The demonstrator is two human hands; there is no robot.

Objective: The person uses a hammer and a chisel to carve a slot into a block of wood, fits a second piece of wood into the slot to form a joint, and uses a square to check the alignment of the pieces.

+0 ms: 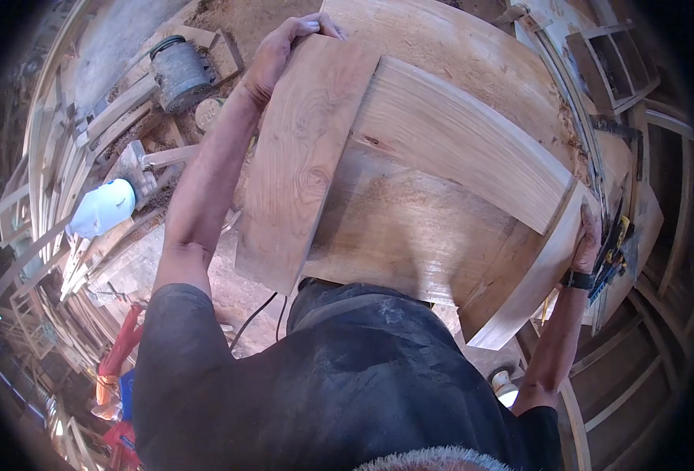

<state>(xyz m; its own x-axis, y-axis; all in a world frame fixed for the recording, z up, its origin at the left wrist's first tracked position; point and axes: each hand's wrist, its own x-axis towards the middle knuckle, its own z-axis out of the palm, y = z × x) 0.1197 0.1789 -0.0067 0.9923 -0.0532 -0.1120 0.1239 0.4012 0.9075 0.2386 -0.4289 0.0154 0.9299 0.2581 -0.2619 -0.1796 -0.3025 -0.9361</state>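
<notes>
Three flat boards form a U-shaped wooden assembly lying over the workbench top (402, 228). My left hand (296, 39) is closed over the far end of the wide left board (307, 149), its fingers curled past the edge. A crosswise board (457, 137) runs from that piece to the right board (531, 271), which appears tilted with its pale edge showing. My right hand (588, 239), with a dark band at the wrist, grips the right board near its far end. Some of its fingers are hidden behind the wood.
Hand tools with yellow and black handles (618, 243) lie just right of my right hand. At the far left stand an electric motor (180, 74), a white rounded container (103, 208) and stacked timber strips (44, 157). A wooden frame (610, 67) leans at the far right.
</notes>
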